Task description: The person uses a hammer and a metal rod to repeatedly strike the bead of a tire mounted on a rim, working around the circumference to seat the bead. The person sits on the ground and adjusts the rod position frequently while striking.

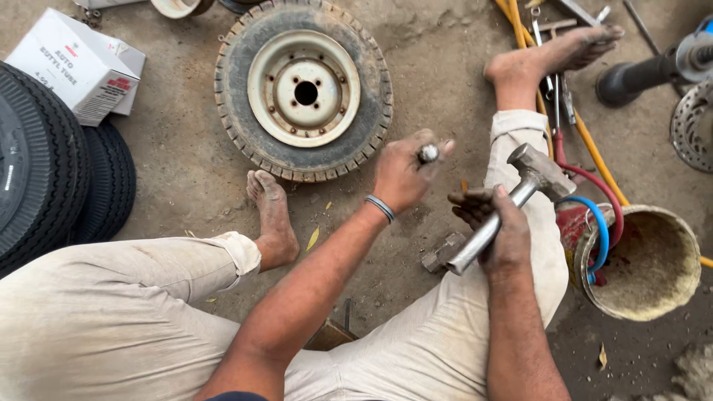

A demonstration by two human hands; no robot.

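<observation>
- The left hand (401,174) pinches a small metal bolt (428,154).
- The right hand (499,234) grips a hammer (520,189), head at 1 o'clock.
- Next move, I think: a careful tap on the bolt.

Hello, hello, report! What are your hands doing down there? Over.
Left hand gripping a small metal part. Right hand gripping a hammer, head raised. Small wheel flat on the ground ahead, untouched. Metal block lies below the hammer.
</observation>
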